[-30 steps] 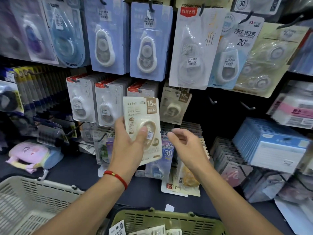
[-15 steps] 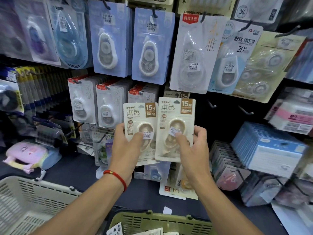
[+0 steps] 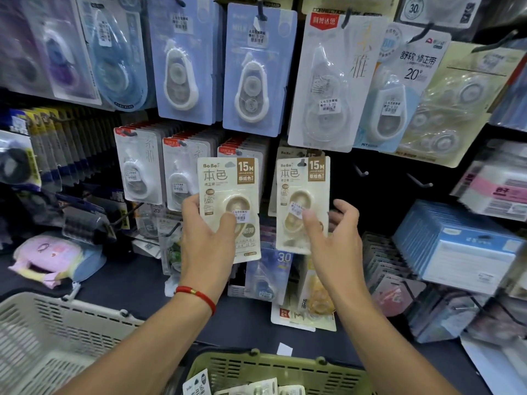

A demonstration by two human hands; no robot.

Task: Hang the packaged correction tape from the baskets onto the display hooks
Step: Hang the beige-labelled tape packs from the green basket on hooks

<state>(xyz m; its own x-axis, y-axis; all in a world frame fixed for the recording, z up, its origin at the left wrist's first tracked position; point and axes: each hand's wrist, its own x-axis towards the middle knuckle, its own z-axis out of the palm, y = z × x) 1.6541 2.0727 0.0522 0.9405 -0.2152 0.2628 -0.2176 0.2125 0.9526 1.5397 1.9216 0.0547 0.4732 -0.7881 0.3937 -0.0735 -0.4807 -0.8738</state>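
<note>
My left hand (image 3: 205,240) grips a cream correction tape package (image 3: 228,183) upright in front of the display, with a second like package showing behind it. My right hand (image 3: 336,246) pinches another cream package (image 3: 299,192), thumb on its front and fingers behind. The top hole of that package sits on a display hook (image 3: 302,162). At the bottom lies a green basket (image 3: 285,369) with more packages (image 3: 199,386) in it.
A white basket (image 3: 57,332) stands at the lower left. Two bare hooks (image 3: 360,172) (image 3: 419,182) stick out right of the hung package. Rows of other correction tapes fill the hooks above and to the left. Blue boxes (image 3: 456,246) are stacked on the right.
My right hand took a cream package, raised it beside the left one, then moved it right onto a hook. The left hand has lifted its package slightly.
</note>
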